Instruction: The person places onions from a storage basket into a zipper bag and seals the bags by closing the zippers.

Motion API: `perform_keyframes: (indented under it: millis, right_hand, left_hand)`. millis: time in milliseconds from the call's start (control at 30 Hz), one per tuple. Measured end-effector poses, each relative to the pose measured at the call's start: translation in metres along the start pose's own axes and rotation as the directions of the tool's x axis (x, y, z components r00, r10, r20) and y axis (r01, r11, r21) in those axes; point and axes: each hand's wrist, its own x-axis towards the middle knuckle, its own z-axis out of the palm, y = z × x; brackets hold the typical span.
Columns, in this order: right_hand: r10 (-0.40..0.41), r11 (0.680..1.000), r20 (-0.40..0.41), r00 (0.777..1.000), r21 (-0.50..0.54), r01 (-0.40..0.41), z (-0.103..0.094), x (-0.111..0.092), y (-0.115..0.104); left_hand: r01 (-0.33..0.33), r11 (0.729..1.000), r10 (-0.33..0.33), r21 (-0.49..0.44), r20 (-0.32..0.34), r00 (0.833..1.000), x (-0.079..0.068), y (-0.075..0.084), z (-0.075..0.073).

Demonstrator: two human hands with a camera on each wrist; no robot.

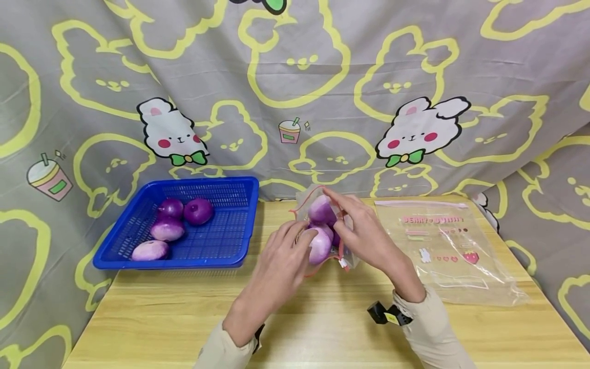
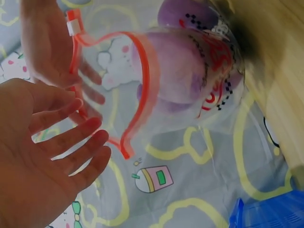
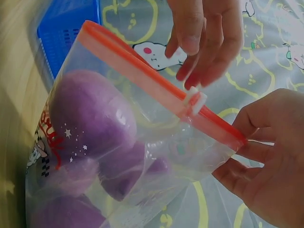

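Observation:
A clear zip bag [image 3: 142, 76] with a red zip strip and a white slider [image 3: 194, 101] stands on the table, its mouth parted. Several purple onions [image 1: 319, 246] fill it. My right hand [image 1: 369, 230] pinches the bag's zip edge at one corner between thumb and fingers, best seen in the right wrist view. Over the near left side of the mouth is my left hand [image 1: 281, 259]. Its fingers [image 2: 78, 156] are spread and loosely bent at the red strip in the left wrist view, gripping nothing.
A blue plastic basket [image 1: 214, 243] at the left holds several purple onions [image 1: 167, 229]. Flat on the table's right side lies a larger clear bag [image 1: 447, 282] with pink print. A patterned cloth [image 1: 322, 113] hangs behind the wooden table [image 1: 175, 318].

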Motion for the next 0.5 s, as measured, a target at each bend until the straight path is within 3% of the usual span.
perform_keyframes:
  millis: [300,500]
  right_hand:
    - [-0.016,0.975,-0.093,0.996,-0.223,-0.005,-0.001,-0.001,0.007]
    - [-0.055,0.965,-0.105,0.993,-0.26,0.026,0.0,0.001,0.009]
  left_hand:
    - [0.026,1.0,-0.026,0.005,-0.019,0.999,-0.002,-0.008,-0.004]
    - [0.049,0.999,-0.049,-0.001,-0.051,0.998,-0.002,-0.016,-0.008]
